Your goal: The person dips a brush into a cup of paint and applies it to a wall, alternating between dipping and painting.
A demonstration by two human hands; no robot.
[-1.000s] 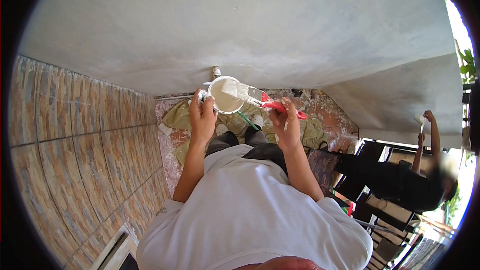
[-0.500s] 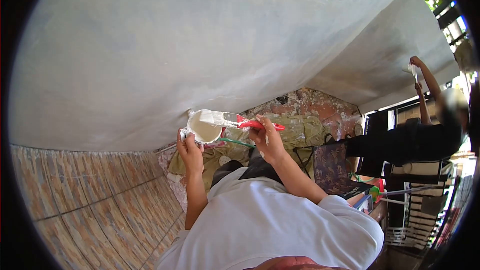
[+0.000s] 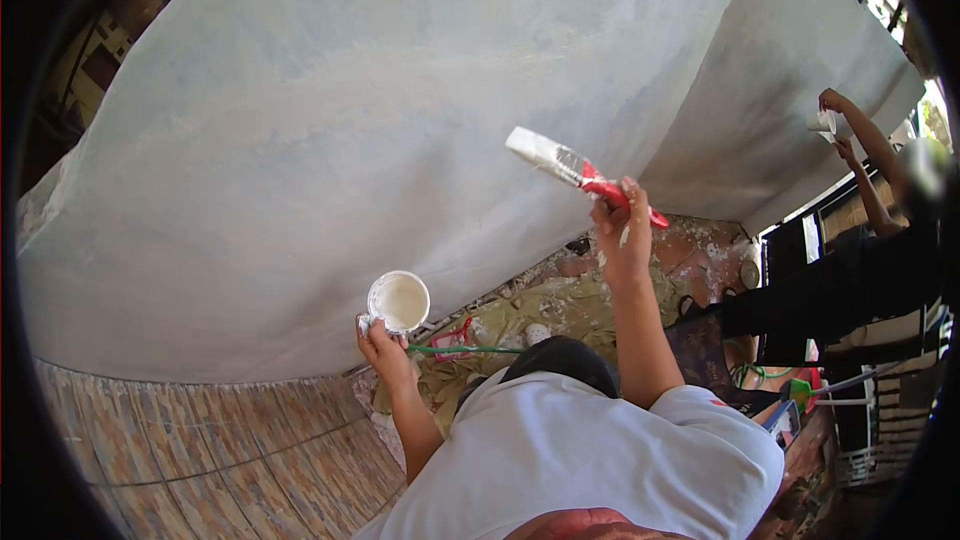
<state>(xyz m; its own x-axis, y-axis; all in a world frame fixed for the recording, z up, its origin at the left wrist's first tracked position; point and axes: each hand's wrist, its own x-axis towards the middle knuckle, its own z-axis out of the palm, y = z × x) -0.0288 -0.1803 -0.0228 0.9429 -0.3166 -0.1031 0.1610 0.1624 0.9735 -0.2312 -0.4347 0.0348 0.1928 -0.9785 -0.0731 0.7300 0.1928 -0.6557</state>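
A white paint pot [image 3: 402, 302] with pale paint inside is gripped at its rim and side by my left hand [image 3: 387, 348], whose fingers are closed on it. My right hand [image 3: 625, 230] is wrapped round the red handle of a paintbrush [image 3: 572, 170]. White paint coats the bristles, which point up and left in front of the grey-white wall [image 3: 330, 140]. Spots of white paint show on my right hand. The brush is above and to the right of the pot, apart from it.
A co-worker [image 3: 850, 260] at the right holds up a white cup [image 3: 822, 123] near the adjoining wall. A paint-spotted olive drop cloth [image 3: 490, 325] lies on the floor, crossed by a green hose [image 3: 465, 349]. Stone-patterned tiles [image 3: 220, 440] cover the lower left.
The paintbrush has come out of the pot, lifted up and right by my right hand toward the wall. My left hand still holds the pot. The view has tilted upward.
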